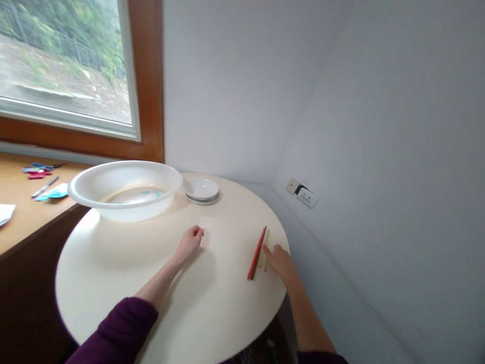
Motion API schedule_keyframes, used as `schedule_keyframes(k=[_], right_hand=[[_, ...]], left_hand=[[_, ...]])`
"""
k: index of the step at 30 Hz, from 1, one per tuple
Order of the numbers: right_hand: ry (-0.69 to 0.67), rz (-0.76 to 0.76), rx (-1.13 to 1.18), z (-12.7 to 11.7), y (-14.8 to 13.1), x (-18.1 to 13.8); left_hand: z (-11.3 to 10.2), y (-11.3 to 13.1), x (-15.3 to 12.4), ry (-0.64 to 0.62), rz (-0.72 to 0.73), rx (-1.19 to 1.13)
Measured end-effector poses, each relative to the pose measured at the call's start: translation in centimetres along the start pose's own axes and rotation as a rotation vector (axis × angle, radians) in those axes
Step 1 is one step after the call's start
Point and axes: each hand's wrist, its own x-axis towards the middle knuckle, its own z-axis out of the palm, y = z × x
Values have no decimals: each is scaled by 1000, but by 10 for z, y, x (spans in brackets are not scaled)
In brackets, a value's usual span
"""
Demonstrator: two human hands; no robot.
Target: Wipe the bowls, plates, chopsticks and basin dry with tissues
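My left hand (192, 240) is a loose fist over the middle of the round white table (223, 313), with nothing showing in its fingers. Near the table's right edge, my right hand (279, 260) has its thumb stretched out, apart from the other fingers. The thumb is at a small group of chopsticks; I cannot tell whether it touches them. A red chopstick (256, 255) lies against a dark chopstick (258, 259) on the left of the group. Pale wooden chopsticks (265, 264) lie just right of these, partly hidden by my right hand.
A large translucent white basin (132, 211) stands at the table's back left. Stacked white dishes (202, 188) are beside it. A wooden desk (22, 222) with small items adjoins on the left. White walls and a socket (307, 196) are behind and right.
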Motion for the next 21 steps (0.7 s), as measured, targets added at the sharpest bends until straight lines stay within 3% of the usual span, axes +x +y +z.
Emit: schedule_keyframes(k=[6, 15, 18, 21], right_hand=[[-24, -60, -129, 25, -37, -13], [-144, -375, -170, 87, -151, -52], [-169, -433, -167, 94, -167, -57], [-190, -472, -158, 92, -166, -53]], left_hand=[[0, -2, -5, 23, -12, 27], [-9, -8, -4, 95, -29, 249], [-15, -12, -1, 114, -61, 355], [-18, -12, 2, 101, -75, 406]])
